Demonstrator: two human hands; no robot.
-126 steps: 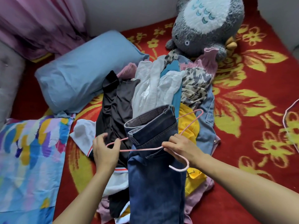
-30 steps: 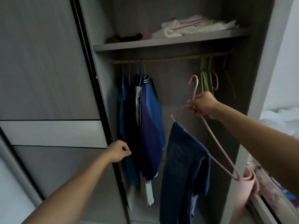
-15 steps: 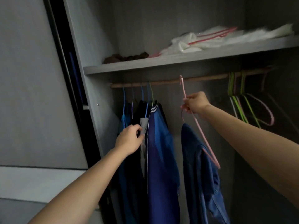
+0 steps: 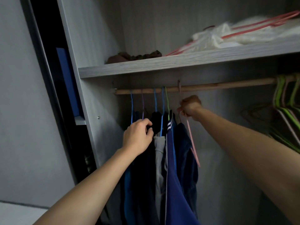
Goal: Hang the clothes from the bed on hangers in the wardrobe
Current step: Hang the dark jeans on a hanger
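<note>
Hooks of five hangers (image 4: 155, 101) cross one rod (image 4: 219, 86) beside one pink hanger (image 4: 192, 143) gripped by the right hand (image 4: 190, 105), while the left hand (image 4: 138, 137) clutches a dark garment (image 4: 155, 122).

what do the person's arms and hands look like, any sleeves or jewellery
Both arms are bare: no sleeve shows on the left forearm or the right forearm. The left hand and right hand wear no gloves, and no watch, bracelet or ring is visible, though the light is dim.

Green hangers (image 4: 276, 95) and blurred white bundle (image 4: 227, 34) — cropped at right edge
</note>
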